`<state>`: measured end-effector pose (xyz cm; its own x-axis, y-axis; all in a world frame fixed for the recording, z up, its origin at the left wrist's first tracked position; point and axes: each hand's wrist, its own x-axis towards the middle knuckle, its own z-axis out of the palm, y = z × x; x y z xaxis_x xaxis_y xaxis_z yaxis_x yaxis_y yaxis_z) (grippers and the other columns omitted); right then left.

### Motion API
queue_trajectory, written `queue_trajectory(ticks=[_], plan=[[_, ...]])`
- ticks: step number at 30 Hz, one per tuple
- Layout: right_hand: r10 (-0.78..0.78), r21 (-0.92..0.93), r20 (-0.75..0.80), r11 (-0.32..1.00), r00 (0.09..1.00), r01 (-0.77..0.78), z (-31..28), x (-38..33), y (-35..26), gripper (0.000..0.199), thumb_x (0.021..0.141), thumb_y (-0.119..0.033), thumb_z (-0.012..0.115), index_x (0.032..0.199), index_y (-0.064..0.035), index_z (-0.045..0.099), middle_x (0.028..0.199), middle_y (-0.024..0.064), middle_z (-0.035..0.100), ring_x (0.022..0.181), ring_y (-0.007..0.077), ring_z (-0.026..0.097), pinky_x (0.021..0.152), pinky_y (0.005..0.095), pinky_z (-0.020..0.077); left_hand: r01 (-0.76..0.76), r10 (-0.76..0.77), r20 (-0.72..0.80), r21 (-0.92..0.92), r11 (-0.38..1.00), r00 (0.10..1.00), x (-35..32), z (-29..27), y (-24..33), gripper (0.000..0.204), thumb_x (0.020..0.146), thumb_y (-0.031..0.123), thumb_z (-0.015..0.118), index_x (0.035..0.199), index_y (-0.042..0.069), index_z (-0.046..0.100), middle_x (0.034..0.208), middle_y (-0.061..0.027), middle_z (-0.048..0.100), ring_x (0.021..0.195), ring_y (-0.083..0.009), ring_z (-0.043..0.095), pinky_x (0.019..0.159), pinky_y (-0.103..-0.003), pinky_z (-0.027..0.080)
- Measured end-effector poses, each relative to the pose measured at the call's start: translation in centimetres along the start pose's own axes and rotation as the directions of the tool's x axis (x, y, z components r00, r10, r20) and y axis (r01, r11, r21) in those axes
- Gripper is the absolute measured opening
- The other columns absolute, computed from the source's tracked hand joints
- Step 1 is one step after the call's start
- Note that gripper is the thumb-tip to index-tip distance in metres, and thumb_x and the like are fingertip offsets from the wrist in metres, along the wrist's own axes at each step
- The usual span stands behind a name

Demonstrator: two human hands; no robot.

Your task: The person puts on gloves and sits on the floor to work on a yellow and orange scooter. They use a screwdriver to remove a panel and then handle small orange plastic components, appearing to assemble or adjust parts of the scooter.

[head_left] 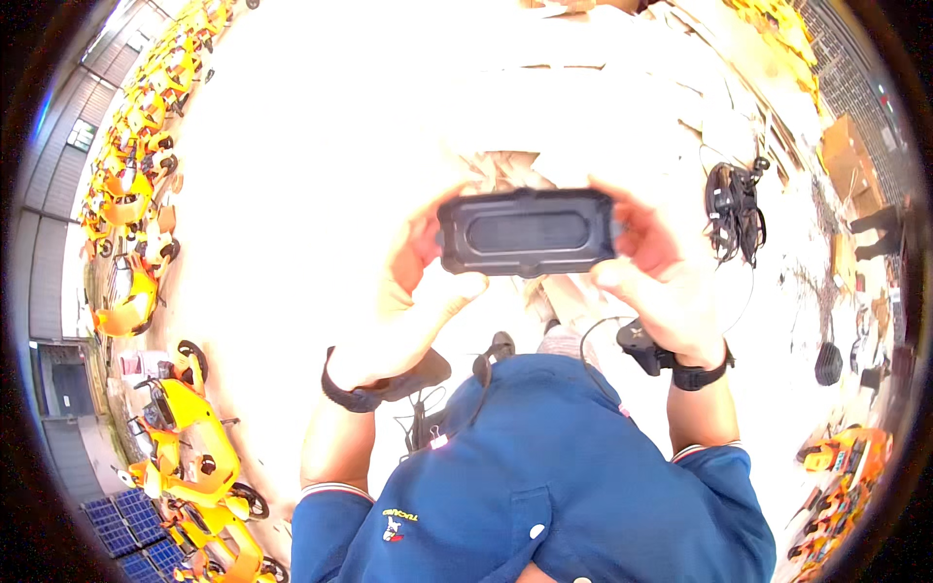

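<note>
A black rectangular plastic case (526,232) with a raised oval panel hangs in the air in front of my chest, its long side level. My left hand (416,282) grips its left end, thumb at the lower corner and fingers curled behind the edge. The right end sits in my right hand (661,272), thumb likewise at the lower corner. Both hands are partly washed out by bright light. Each wrist wears a black strap with a small device; the right one (643,347) has a cable running from it. What the case contains, if anything, cannot be seen.
Beyond the case, brown cardboard (505,170) lies on the glaring ground. A coiled bundle of black cables (736,209) rests to the right. Rows of yellow scooters (199,437) stand along the left, with blue solar panels (131,530) near them. Cardboard boxes (846,160) are at the far right.
</note>
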<state>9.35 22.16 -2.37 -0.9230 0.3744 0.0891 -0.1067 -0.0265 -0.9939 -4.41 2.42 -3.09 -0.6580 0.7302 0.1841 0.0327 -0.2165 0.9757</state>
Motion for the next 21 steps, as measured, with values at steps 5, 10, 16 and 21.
queue_trajectory(ticks=[5,10,16,21], plan=[[-0.053,-0.194,0.121,0.978,0.991,0.076,-1.5,-1.7,0.4,0.063,0.075,-0.003,0.075,0.133,-0.0067,0.05,0.119,0.009,0.055,0.099,0.0165,0.055,0.078,0.0273,0.0517,0.07,-0.072,0.01,0.139,0.988,0.997,-2.5,2.8,-0.6,0.063,0.081,-0.004,0.067,0.137,-0.003,0.039,0.127,-0.0106,0.05,0.118,-0.0199,0.049,0.1,-0.035,0.04],[-0.055,-0.448,0.292,0.874,0.955,0.187,-4.4,-1.2,3.5,0.063,0.073,-0.008,0.076,0.13,-0.005,0.049,0.12,0.014,0.056,0.101,0.027,0.058,0.078,0.0318,0.0514,0.236,-0.244,0.017,0.199,0.951,0.97,-2.4,3.5,-3.6,0.062,0.082,-0.002,0.066,0.137,0.0,0.039,0.127,-0.0122,0.052,0.112,-0.0191,0.055,0.097,-0.034,0.044],[0.303,-0.647,0.008,0.729,0.953,-0.226,-16.9,-3.7,19.4,0.056,0.068,-0.02,0.076,0.116,0.0001,0.056,0.107,0.0201,0.062,0.098,0.0341,0.061,0.084,0.0376,0.0493,0.444,-0.416,-0.159,0.373,0.815,0.895,-3.6,7.8,-10.2,0.054,0.086,0.008,0.065,0.134,0.0,0.043,0.126,-0.0145,0.055,0.102,-0.0179,0.06,0.089,-0.031,0.048],[0.474,-0.55,-0.532,0.437,0.702,-0.712,-26.3,-11.4,31.6,0.06,0.062,-0.029,0.08,0.113,-0.0038,0.06,0.104,0.0228,0.065,0.097,0.0351,0.064,0.088,0.0383,0.0495,0.597,-0.533,-0.27,0.341,0.726,0.802,-6.1,8.5,-12.3,0.047,0.087,0.01,0.064,0.128,-0.003,0.048,0.12,-0.0155,0.059,0.097,-0.0193,0.061,0.086,-0.031,0.049]])
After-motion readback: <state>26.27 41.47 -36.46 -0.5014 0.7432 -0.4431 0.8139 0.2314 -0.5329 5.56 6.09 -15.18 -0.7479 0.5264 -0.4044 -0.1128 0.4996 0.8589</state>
